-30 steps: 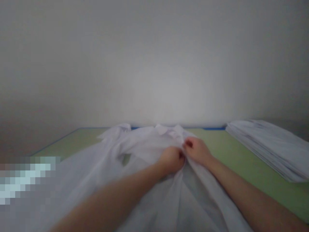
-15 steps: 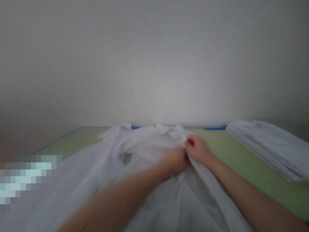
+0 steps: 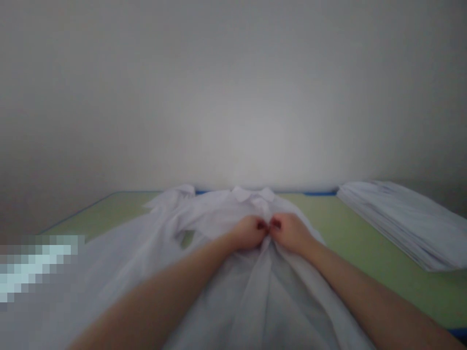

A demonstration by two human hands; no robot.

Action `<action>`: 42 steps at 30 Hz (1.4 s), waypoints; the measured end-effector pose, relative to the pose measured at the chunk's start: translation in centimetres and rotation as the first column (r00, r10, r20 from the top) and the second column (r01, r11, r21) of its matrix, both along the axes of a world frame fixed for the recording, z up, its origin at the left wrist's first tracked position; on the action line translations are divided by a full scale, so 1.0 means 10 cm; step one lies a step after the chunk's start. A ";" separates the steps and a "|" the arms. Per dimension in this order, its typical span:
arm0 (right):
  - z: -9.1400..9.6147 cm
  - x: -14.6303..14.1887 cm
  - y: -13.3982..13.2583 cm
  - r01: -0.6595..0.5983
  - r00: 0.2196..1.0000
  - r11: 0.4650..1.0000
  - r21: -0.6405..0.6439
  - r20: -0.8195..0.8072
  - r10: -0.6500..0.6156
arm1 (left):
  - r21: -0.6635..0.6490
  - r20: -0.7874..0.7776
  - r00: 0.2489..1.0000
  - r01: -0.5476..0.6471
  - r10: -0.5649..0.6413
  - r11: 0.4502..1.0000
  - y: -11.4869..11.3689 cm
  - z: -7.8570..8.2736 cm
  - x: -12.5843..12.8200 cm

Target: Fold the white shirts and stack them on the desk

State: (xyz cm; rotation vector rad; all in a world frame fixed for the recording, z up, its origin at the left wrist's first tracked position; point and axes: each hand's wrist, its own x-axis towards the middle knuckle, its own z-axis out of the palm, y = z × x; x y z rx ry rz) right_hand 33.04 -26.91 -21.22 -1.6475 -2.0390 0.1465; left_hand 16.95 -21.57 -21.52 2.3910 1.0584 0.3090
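A white collared shirt (image 3: 251,287) lies spread over the table, its collar at the far end. Below the collar, my left hand (image 3: 251,232) pinches the front edge of the shirt. My right hand (image 3: 290,233) is closed on the facing front edge, and the fingertips of both hands meet. Whether a button sits between them is too small to make out. Under my hands the two front panels hang apart in folds.
The green table (image 3: 350,233) has a blue edge and stands against a grey wall (image 3: 233,97). On the right lies a stack of folded white cloth (image 3: 412,223). A blurred-out pixelated patch covers the lower left.
My right hand has moved left and slightly down with its shirt edge. My left hand has shifted a little left, and both hands now meet at the shirt's middle.
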 end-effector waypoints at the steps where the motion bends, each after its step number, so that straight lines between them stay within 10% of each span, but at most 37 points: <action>1: 0.00 0.02 0.00 -0.001 1.000 1.000 -0.016 -0.009 0.001 | -0.022 0.006 1.000 -0.008 0.008 1.000 0.01 -0.01 0.00; 9: -0.05 0.06 0.04 -0.048 0.996 0.995 -0.085 -0.080 0.041 | -0.183 0.070 0.992 -0.092 0.107 0.979 0.05 -0.10 -0.03; 19: -0.06 0.07 0.08 -0.030 0.976 0.998 -0.062 -0.216 0.016 | -0.061 0.055 0.994 -0.092 0.096 0.994 0.01 -0.08 0.00; 42: -0.06 0.07 0.04 -0.155 0.983 0.987 0.053 -0.093 0.159 | -0.397 0.287 0.935 -0.081 0.207 0.914 0.14 -0.29 -0.03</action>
